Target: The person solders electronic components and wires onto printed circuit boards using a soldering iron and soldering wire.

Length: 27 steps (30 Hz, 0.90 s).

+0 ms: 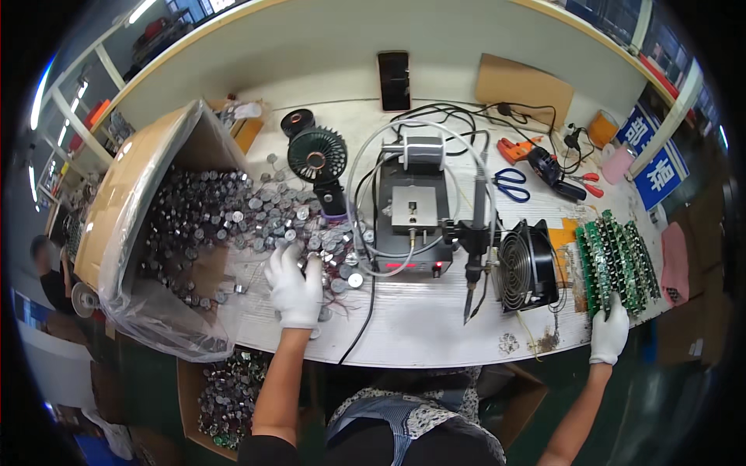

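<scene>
bench: white worktop (pixel 435 326), long, curved by lens
back wall: pale panel (pixel 326 54) w/ tan top edge
light: ceiling tubes (pixel 140 11) upper left (bright)
floor: dark green (pixel 668 404), lower right
shelving: white frame (pixel 78 116) left

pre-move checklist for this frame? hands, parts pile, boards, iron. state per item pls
1. Left hand on the parts: ok, gloved, resting on the pile of small round metal parts at its near edge.
2. Part actually pinched in the left fingers: cannot tell, fingers hide it.
3. Right hand on the boards: ok, gloved, touching the near end of the row of green circuit boards.
4. Soldering iron parked: ok, hanging tip down in its holder, apart from both hands.
5. Cardboard box feeding the pile: ok, tipped on its side, parts spilled onto the table.
6. Desk fan running: cannot tell.
</scene>
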Motion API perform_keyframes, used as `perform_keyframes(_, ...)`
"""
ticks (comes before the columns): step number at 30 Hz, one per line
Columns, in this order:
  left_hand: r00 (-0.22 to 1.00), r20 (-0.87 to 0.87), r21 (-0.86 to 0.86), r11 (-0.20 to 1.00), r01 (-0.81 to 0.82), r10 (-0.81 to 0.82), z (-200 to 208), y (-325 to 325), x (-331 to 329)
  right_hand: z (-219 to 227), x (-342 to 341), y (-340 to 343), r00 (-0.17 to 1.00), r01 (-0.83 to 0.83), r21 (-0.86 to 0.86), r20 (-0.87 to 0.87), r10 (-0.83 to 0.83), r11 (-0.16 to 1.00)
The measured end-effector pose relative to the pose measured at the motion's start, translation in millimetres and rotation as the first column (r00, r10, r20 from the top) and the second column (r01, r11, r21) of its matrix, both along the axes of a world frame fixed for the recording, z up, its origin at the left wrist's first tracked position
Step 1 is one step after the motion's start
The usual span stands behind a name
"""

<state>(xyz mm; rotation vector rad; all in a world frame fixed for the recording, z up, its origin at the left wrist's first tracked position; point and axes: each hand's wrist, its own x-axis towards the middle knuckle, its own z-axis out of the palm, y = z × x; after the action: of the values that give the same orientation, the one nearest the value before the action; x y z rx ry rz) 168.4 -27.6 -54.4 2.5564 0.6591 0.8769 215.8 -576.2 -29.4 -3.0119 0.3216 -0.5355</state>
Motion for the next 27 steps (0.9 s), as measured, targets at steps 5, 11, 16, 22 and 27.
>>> perform_keyframes(5, 0.975, 0.157, 0.004, 0.987, 0.159, -0.157, 16, 0, -13, 12, -8, -22, 0.99, 0.033, 0.348, 0.119, -0.079, 0.937)
perform_keyframes(11, 0.925, 0.29, -0.088, 0.956, 0.28, -0.244, 28, 4, -41, 50, -96, 21, 0.98, -0.166, 0.945, 0.191, -0.062, 0.283)
perform_keyframes(16, 0.925, 0.315, -0.061, 0.967, 0.246, -0.215, 25, 19, -80, 30, -180, 18, 0.947, -0.107, 0.953, 0.01, 0.322, 0.285)
perform_keyframes(22, 0.912, 0.392, -0.122, 0.975, 0.185, -0.123, 23, 27, -100, 14, -191, 61, 0.834, 0.337, 0.837, -0.478, 0.276, 0.432)
perform_keyframes(27, 0.958, -0.019, 0.147, 0.947, 0.286, -0.287, 26, 22, -122, 24, -155, 132, 0.861, 0.348, 0.881, -0.435, 0.263, 0.319)
